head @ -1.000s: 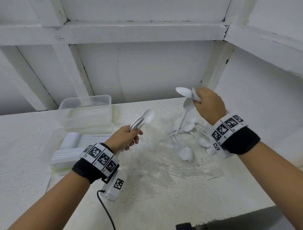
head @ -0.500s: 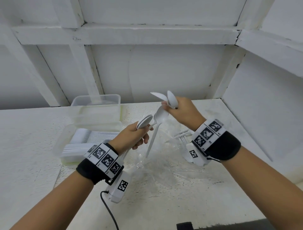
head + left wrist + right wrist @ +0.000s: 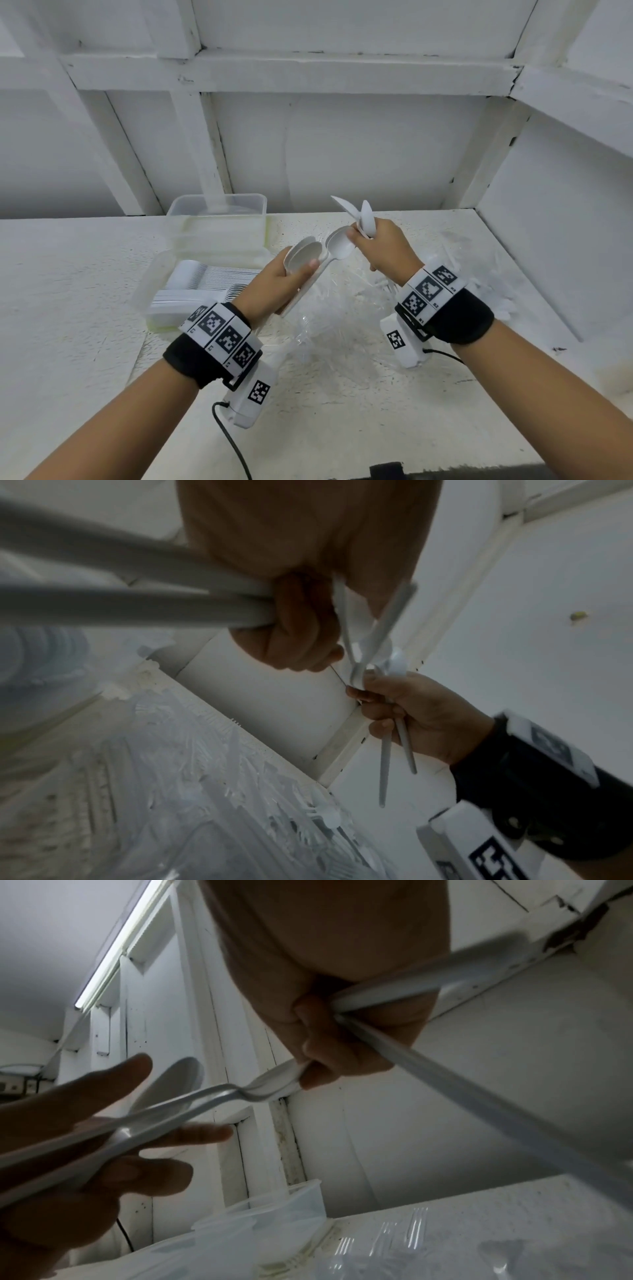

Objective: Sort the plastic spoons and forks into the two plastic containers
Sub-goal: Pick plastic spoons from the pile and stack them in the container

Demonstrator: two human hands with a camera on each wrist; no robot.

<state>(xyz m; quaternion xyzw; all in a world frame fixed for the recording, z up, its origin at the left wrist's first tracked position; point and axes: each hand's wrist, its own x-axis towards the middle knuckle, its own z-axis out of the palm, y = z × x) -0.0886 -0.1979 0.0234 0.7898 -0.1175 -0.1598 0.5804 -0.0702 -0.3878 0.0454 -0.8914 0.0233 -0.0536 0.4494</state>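
The white tabletop (image 3: 342,411) fills the corner between white walls, and it carries everything here. Near its back edge, toward the left, stands a clear plastic container (image 3: 219,219), and directly in front of it lies a second container (image 3: 191,291) that holds a neat row of white spoons lying on their sides. In the middle of the tabletop, going toward the right edge, there is a heap of clear plastic forks (image 3: 329,318), and a few loose white spoons (image 3: 493,298) lie beside the right wrist. Above this heap the two hands meet in the air. The left hand (image 3: 274,287) has a closed grip on a small bundle of white spoons (image 3: 303,258), with the bowls up and the thumb pressing on the top bowl, while the handles run down past the wrist. The right hand (image 3: 383,250) also has a closed grip: two spoons (image 3: 359,212) stand up out of the fist, and its fingertips pinch one more spoon (image 3: 339,245) by the bowl. The handle of this spoon slopes down against the bundle in the left hand, so both hands touch it. Each wrist wears a black band with printed square markers and a small white camera box under it.
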